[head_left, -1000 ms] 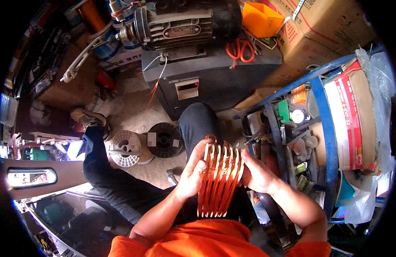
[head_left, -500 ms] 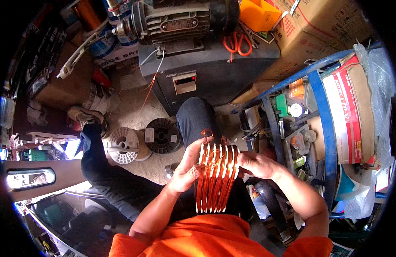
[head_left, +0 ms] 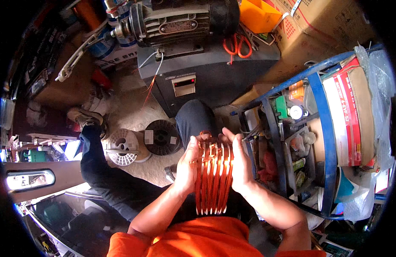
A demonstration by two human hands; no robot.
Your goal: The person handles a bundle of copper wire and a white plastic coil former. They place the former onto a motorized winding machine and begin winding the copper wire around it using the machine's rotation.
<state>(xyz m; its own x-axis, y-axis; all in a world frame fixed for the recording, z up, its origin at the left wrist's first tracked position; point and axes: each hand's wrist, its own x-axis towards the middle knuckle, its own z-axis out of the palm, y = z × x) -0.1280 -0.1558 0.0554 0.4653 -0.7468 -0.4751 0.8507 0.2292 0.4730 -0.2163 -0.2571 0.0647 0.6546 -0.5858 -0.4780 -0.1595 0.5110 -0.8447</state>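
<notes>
A bundle of copper wire coils (head_left: 213,184) stands side by side over my lap, with white bands between the coils and at their lower ends. My left hand (head_left: 188,165) grips the bundle from its left side, thumb up along the edge. Against the right side lies my right hand (head_left: 243,165), its palm pressing the coils and its fingers curving over the far end. Loose copper strands show near the far top of the bundle. The undersides of the coils and several fingertips are hidden.
Ahead stands a dark machine cabinet (head_left: 215,77) carrying an electric motor (head_left: 180,25) and orange-handled scissors (head_left: 237,46). A white spool (head_left: 123,145) and a black spool (head_left: 161,137) rest on the floor. To the right is a blue metal rack (head_left: 324,128) with boxes and parts.
My right hand has shifted from gripping the far right corner to lying along the bundle's right side, fingers pointing away. The coils have been squeezed narrower between both hands.
</notes>
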